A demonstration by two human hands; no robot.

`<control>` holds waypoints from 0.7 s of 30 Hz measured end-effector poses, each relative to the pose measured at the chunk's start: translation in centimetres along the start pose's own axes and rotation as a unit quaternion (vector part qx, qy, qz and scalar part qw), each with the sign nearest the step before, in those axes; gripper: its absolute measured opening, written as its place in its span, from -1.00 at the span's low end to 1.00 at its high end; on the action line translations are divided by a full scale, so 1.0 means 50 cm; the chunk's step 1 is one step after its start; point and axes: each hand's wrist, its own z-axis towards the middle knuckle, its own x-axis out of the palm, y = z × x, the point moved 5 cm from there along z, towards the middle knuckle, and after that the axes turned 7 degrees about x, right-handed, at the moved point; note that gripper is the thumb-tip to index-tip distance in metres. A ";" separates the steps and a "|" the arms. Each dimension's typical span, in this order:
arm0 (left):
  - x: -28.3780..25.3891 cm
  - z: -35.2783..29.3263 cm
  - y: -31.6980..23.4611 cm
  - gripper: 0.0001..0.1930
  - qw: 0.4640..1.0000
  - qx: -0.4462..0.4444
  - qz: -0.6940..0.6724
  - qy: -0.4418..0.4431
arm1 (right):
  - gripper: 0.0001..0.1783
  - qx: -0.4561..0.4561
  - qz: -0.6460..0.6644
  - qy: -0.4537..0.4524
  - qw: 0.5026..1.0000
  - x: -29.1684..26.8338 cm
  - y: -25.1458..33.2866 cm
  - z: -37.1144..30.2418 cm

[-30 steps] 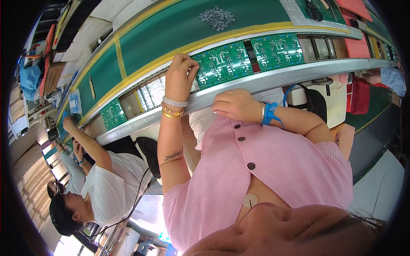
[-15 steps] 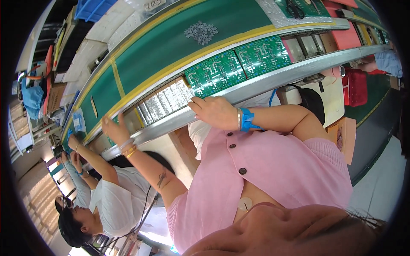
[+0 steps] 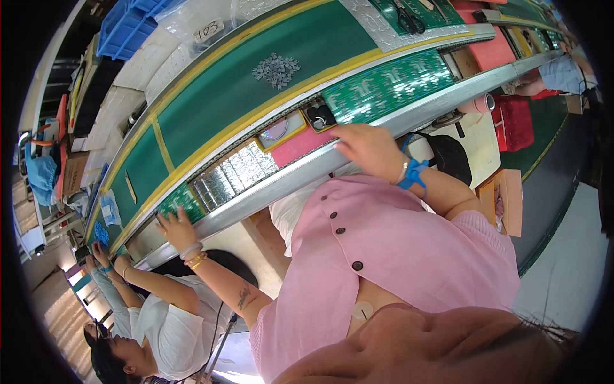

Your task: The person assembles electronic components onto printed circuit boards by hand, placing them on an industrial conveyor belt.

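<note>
Two green circuit boards (image 3: 387, 86) lie end to end in the track, slightly blurred. By their near left corner is my right hand (image 3: 371, 150), its thumb and forefinger apart and nothing visible between them; whether it touches the board I cannot tell. On its wrist is a blue band (image 3: 414, 174). My left hand (image 3: 179, 230) reaches to the track at the left, fingers spread, at the near edge of another green board (image 3: 180, 200). Its fingertips overlap that board, and contact is unclear.
A silver foil-covered strip (image 3: 236, 171), a pink strip (image 3: 300, 147) and a yellow-edged tray (image 3: 279, 131) lie in the track. Beyond it, small grey parts (image 3: 276, 69) are heaped on a green belt (image 3: 217, 96). Scissors (image 3: 408, 18) lie far right; a co-worker (image 3: 173, 313) sits at left.
The two boards have slid right along the track, with my right hand moving right too. The pink strip and tray now show. The board by my left hand is more visible, and that hand has lowered.
</note>
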 end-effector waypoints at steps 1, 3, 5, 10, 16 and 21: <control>-0.026 0.005 -0.041 -0.51 0.996 0.011 -0.058 -0.070 | -0.74 0.004 -0.004 -0.002 1.000 -0.016 -0.016 0.001; -0.084 -0.019 -0.114 -0.48 0.981 0.046 -0.127 -0.141 | -0.81 0.034 -0.005 -0.036 0.999 -0.049 -0.040 0.016; -0.130 -0.046 -0.185 -0.49 0.966 0.113 -0.165 -0.165 | -0.82 0.016 0.008 -0.049 0.999 -0.069 -0.038 0.056; -0.256 -0.058 -0.343 -0.51 0.894 0.287 -0.293 -0.180 | -0.83 -0.041 0.042 -0.070 0.996 -0.048 -0.067 0.206; -0.362 0.070 -0.451 -0.87 0.783 0.349 -0.407 -0.316 | -0.87 -0.047 -0.008 -0.092 0.995 -0.004 -0.044 0.288; -0.369 0.162 -0.516 -0.88 0.748 0.369 -0.442 -0.331 | -0.91 -0.086 -0.039 -0.144 0.985 0.009 -0.042 0.288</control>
